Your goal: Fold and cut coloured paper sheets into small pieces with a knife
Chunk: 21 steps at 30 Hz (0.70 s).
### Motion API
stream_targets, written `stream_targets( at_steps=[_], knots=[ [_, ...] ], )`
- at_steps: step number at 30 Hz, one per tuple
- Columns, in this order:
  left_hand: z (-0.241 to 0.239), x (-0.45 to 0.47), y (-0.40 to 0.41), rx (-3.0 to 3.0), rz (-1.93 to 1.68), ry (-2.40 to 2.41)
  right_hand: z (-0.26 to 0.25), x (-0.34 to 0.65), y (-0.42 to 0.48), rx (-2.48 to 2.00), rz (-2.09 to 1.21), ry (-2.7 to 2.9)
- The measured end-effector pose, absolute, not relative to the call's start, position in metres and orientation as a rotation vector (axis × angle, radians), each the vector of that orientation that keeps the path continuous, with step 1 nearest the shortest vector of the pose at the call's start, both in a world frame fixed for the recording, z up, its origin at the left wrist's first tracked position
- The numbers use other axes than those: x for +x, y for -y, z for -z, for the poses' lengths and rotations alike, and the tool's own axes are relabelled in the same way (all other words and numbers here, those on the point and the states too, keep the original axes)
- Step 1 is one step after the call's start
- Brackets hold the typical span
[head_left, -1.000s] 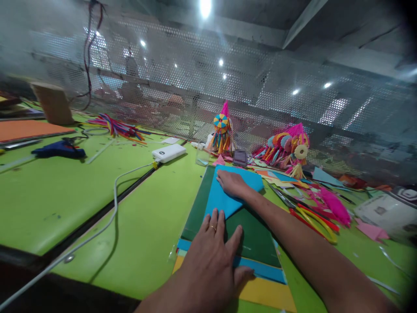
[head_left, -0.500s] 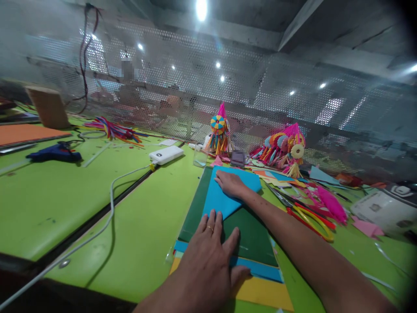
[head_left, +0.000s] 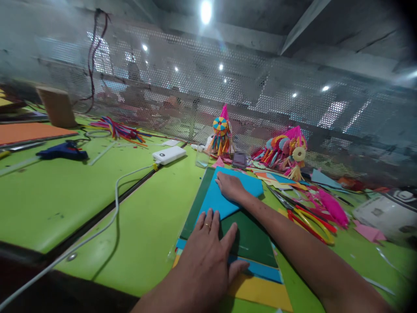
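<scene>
A folded sheet of bright blue paper (head_left: 213, 199) lies on a dark green board or sheet (head_left: 252, 237). My left hand (head_left: 208, 250) is spread flat, its fingertips on the near left edge of the blue paper and its palm over the green surface. Across the upper part of the blue sheet rests my right hand (head_left: 232, 187), fingers bent and drawn together, pressing down; what is under them is hidden. Below the green layer, a blue strip (head_left: 260, 272) and a yellow sheet (head_left: 265, 296) stick out.
Scissors (head_left: 309, 221) with red and yellow handles lie right of my right forearm, near paper scraps. A white power bank (head_left: 168, 155) with a cable, a blue glue gun (head_left: 63, 151) and paper strips (head_left: 117, 130) lie left. Tasselled paper ornaments (head_left: 220, 130) stand behind, before a perforated screen.
My left hand has shifted slightly left along the near edge of the blue paper. My right hand stays pressed on the sheet. The view has turned a little to the left.
</scene>
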State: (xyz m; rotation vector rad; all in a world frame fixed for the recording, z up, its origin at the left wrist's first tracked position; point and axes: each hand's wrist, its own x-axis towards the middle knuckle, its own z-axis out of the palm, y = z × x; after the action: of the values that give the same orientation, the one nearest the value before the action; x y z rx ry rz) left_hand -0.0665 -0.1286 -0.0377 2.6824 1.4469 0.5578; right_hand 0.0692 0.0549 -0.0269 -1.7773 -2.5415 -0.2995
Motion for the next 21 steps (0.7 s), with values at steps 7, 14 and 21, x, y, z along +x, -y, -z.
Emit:
stream_targets(
  at_steps=[7,14,21],
  knots=[
    [0.0362,-0.0647,0.1312,2.662,-0.483,-1.497,0.0247,0.0676,-0.0517,-1.783,0.32,2.551],
    [0.0404,-0.0653,0.1294,2.658,-0.468,-1.502,0.022,0.0671,-0.0561,-1.748,0.304,2.603],
    [0.0366,-0.0647,0.1296,2.641,-0.444,-1.493,0.0226,0.0676,-0.0568,-1.749,0.311,2.626]
  ],
)
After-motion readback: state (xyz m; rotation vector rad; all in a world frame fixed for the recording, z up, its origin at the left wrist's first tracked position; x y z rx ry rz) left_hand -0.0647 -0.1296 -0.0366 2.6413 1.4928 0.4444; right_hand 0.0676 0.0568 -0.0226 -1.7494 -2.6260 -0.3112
